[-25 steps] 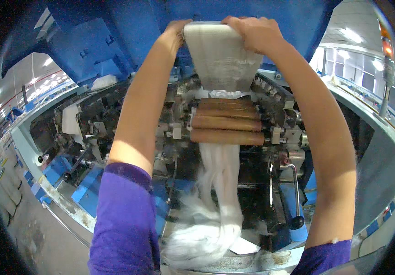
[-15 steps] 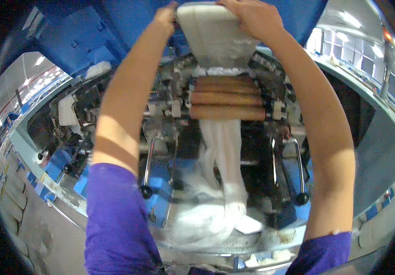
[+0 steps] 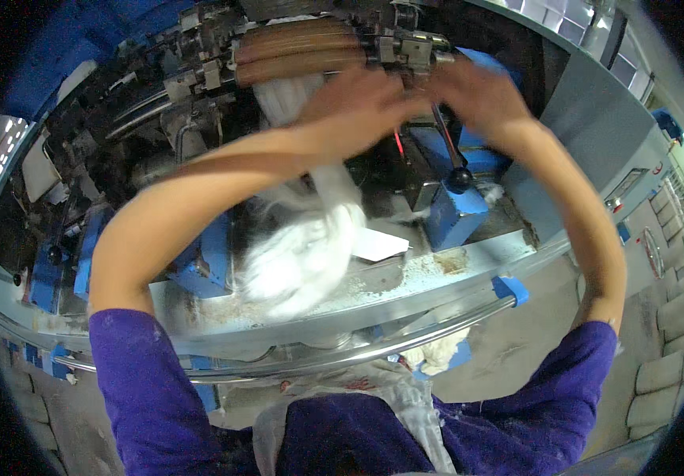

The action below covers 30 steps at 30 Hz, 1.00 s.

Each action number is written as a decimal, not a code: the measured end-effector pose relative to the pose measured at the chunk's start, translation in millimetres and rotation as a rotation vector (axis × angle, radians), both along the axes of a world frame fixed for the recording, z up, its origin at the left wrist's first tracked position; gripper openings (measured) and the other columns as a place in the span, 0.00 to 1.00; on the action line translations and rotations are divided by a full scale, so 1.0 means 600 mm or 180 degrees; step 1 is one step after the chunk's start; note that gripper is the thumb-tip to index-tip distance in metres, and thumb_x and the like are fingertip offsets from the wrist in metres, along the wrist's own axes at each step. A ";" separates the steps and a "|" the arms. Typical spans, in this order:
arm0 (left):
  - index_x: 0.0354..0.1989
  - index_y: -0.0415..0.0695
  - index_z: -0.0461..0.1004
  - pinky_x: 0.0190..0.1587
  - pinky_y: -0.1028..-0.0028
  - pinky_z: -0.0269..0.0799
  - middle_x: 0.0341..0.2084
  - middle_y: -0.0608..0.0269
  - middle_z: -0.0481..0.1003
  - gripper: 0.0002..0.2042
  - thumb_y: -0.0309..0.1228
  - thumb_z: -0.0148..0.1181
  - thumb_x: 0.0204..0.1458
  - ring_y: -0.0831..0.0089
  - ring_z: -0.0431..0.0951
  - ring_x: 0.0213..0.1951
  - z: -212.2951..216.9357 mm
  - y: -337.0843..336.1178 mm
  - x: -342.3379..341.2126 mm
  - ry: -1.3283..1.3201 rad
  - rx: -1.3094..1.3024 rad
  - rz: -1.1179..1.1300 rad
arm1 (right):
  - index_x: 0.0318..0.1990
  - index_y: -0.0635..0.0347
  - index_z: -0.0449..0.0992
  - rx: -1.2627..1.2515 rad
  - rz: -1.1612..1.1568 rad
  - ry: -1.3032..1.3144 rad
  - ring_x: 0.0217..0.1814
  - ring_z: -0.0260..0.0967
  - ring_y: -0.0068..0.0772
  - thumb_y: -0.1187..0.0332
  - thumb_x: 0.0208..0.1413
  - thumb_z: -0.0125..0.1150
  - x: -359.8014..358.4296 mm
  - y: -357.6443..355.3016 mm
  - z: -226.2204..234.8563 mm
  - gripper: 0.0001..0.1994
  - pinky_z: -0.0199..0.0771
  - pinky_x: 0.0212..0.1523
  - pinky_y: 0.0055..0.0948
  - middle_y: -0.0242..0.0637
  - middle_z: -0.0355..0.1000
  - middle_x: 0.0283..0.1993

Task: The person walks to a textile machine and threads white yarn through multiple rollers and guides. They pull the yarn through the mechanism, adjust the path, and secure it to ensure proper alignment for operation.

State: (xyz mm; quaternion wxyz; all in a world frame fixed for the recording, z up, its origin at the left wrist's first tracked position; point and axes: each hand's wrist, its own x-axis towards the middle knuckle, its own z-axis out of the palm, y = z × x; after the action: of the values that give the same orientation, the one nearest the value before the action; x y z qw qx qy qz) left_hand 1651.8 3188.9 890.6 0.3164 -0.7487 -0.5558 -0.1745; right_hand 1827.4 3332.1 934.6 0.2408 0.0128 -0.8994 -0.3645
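My left hand [image 3: 358, 111] reaches across in front of the brown rollers [image 3: 298, 57] of a machine. My right hand [image 3: 477, 99] comes in from the other side, and the fingertips of both meet or nearly meet beside the metal fittings [image 3: 415, 51] at the rollers' right end. Motion blurs both hands, so what they touch or hold cannot be made out. Below my left forearm, loose white fibre [image 3: 298, 262] lies heaped on the machine's front ledge. A strip of it runs up behind that forearm toward the rollers. A white flat piece [image 3: 380, 244] lies against the heap.
A lever with a black knob [image 3: 459, 179] stands under my right hand, above a blue block [image 3: 457, 216]. A curved metal rail [image 3: 342, 357] crosses between me and the machine. Cream-coloured fibre [image 3: 441, 353] sits below it. Pale containers [image 3: 659, 397] line the floor at right.
Both hands have come down from a raised pale panel and moved together at the rollers' right end. The view has tilted down, and the raised panel is out of sight.
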 end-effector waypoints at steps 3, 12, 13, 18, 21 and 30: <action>0.47 0.55 0.70 0.41 0.65 0.69 0.36 0.68 0.74 0.16 0.35 0.52 0.49 0.66 0.73 0.45 -0.066 0.020 0.006 0.1394 0.0110 0.0009 | 0.46 0.44 0.75 -0.0096 0.0746 -0.0242 0.41 0.70 0.36 0.66 0.47 0.54 0.063 0.030 -0.096 0.16 0.74 0.35 0.31 0.32 0.69 0.39; 0.40 0.46 0.69 0.36 0.66 0.70 0.31 0.59 0.75 0.16 0.47 0.53 0.55 0.63 0.76 0.36 -0.027 0.063 0.022 -0.1764 -0.0070 0.0817 | 0.46 0.58 0.75 -0.3070 0.1440 0.1717 0.23 0.63 0.22 0.66 0.62 0.50 0.010 0.018 -0.077 0.11 0.64 0.25 0.24 0.32 0.66 0.23; 0.38 0.43 0.70 0.36 0.61 0.71 0.28 0.54 0.75 0.20 0.50 0.52 0.55 0.62 0.77 0.32 -0.011 0.086 0.018 -0.2294 0.0702 0.0575 | 0.47 0.56 0.75 -0.3087 0.1177 0.1759 0.23 0.62 0.20 0.61 0.63 0.47 -0.003 0.026 -0.051 0.13 0.62 0.25 0.23 0.32 0.65 0.22; 0.30 0.37 0.72 0.33 0.59 0.70 0.21 0.51 0.75 0.26 0.55 0.55 0.51 0.58 0.77 0.27 0.037 0.148 -0.051 -0.3526 0.0360 0.0115 | 0.45 0.54 0.76 -0.3341 0.0833 0.1661 0.23 0.66 0.22 0.53 0.64 0.44 -0.063 0.065 0.046 0.18 0.67 0.29 0.26 0.33 0.66 0.19; 0.28 0.37 0.72 0.31 0.59 0.70 0.25 0.54 0.76 0.25 0.53 0.58 0.50 0.58 0.77 0.25 0.062 0.126 -0.072 -0.3653 -0.0226 0.0352 | 0.42 0.56 0.77 -0.1949 0.0770 0.1403 0.25 0.70 0.26 0.53 0.64 0.45 -0.038 0.048 0.047 0.18 0.70 0.31 0.28 0.36 0.69 0.20; 0.52 0.46 0.66 0.50 0.61 0.70 0.47 0.54 0.71 0.14 0.31 0.46 0.58 0.55 0.73 0.49 0.088 -0.267 -0.160 0.0012 0.0051 0.1178 | 0.41 0.55 0.76 -0.1397 0.1165 0.0470 0.30 0.74 0.41 0.64 0.52 0.60 -0.042 -0.162 -0.046 0.11 0.74 0.32 0.32 0.40 0.75 0.31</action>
State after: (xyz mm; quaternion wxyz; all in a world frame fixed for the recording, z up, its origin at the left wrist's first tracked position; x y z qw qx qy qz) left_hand 1555.8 3028.7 943.3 0.3500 -0.6315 -0.6820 -0.1163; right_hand 1802.3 3235.2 906.7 0.3643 0.0959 -0.9196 -0.1118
